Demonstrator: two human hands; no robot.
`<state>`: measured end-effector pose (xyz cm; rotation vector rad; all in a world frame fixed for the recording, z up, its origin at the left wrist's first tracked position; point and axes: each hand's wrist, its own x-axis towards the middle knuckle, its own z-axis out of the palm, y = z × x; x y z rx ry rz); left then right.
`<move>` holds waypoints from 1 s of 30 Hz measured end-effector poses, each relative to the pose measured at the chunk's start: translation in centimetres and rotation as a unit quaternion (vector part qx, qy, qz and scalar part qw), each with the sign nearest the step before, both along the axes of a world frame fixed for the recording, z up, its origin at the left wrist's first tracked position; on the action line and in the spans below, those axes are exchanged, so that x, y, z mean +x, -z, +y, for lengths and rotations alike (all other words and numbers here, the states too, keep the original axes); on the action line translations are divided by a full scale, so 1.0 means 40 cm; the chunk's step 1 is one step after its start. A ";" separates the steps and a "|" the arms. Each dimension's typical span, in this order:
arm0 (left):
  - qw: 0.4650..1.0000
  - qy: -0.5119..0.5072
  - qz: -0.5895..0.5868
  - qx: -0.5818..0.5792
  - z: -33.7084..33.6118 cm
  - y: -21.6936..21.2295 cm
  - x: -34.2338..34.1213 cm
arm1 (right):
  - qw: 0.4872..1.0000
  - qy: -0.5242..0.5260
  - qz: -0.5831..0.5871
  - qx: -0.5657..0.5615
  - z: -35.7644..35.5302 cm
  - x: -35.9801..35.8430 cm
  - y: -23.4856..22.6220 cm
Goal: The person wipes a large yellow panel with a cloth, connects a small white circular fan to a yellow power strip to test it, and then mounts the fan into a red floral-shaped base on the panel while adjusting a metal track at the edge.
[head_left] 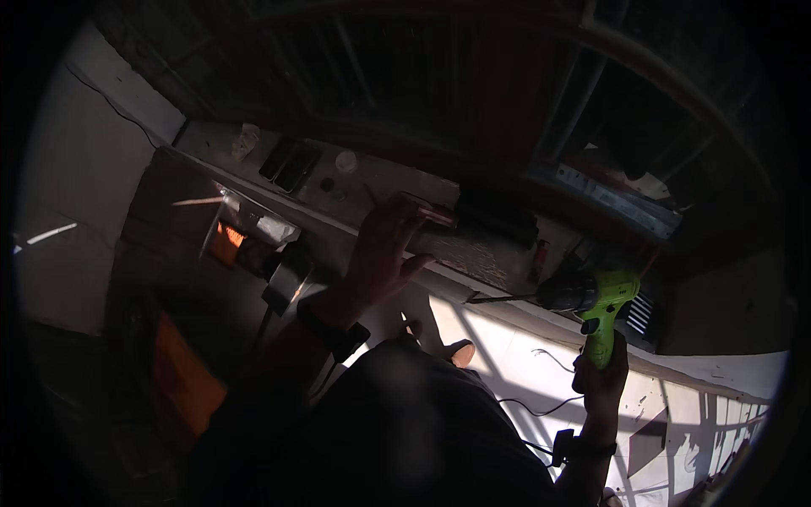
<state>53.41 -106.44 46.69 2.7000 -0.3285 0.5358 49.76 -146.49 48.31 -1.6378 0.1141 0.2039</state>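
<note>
So the right hand [601,365] has its fingers wrapped tight round the grip of a lime-green power drill [591,297], held out sideways with the long bit [500,297] pointing left, its tip just at the front edge of the long ledge [372,182] under the window. The left hand [382,247] is up on that same front edge, fingers spread and curled over a flat wooden piece [473,252], pressing on it, thumb hanging below. Drill bit and left hand are near each other but apart. Further along the ledge toward its left end there's a dark flat case [289,165], a small white cap [345,160] and a crumpled pale thing [245,139]. It's pretty dark, so details are hard to make out.
</note>
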 end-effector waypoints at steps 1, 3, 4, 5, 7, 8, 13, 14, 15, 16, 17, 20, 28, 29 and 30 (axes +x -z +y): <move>1.000 -0.006 -0.021 0.021 0.018 0.028 -0.019 | 1.000 -0.017 0.001 -0.016 0.026 0.014 0.002; 0.999 -0.019 -0.037 -0.026 0.055 0.057 -0.070 | 0.997 -0.060 0.000 -0.049 0.086 0.036 0.019; 0.999 -0.022 -0.010 -0.043 0.073 0.065 -0.085 | 0.992 -0.077 -0.037 -0.091 0.101 0.045 0.049; 0.998 -0.024 0.014 -0.059 0.102 0.080 -0.112 | 0.992 -0.102 -0.020 -0.073 0.148 0.055 0.032; 0.993 -0.027 0.049 -0.099 0.154 0.105 -0.158 | 0.991 -0.133 0.026 -0.023 0.262 0.066 -0.014; 0.991 -0.034 0.061 -0.116 0.176 0.083 -0.185 | 0.988 -0.146 0.055 0.016 0.328 0.073 -0.042; 0.879 -0.006 0.293 -0.376 0.322 0.003 -0.245 | 0.959 -0.279 0.054 0.013 0.632 0.106 -0.041; 0.883 0.037 0.315 -0.347 0.362 0.038 -0.240 | 0.957 -0.288 0.024 -0.018 0.683 0.109 -0.015; 0.873 0.066 0.304 -0.375 0.402 0.061 -0.232 | 0.952 -0.301 0.000 -0.053 0.738 0.115 0.008; 0.864 0.091 0.295 -0.399 0.436 0.066 -0.225 | 0.942 -0.316 -0.058 -0.100 0.798 0.120 0.032; 0.803 0.075 0.345 -0.480 0.473 0.015 -0.222 | 0.934 -0.329 -0.076 -0.117 0.867 0.121 0.046; 0.688 0.041 0.199 -0.696 0.539 0.044 -0.242 | 0.916 -0.366 -0.064 -0.153 1.088 0.113 0.045; 0.519 -0.133 -0.031 -0.844 0.746 0.038 -0.236 | 0.776 -0.509 -0.320 -0.190 1.474 0.113 0.018; 0.519 -0.168 -0.046 -0.837 0.776 0.030 -0.235 | 0.757 -0.524 -0.339 -0.194 1.498 0.106 0.015; 0.519 -0.202 -0.061 -0.829 0.803 0.019 -0.234 | 0.760 -0.534 -0.325 -0.179 1.518 0.101 0.029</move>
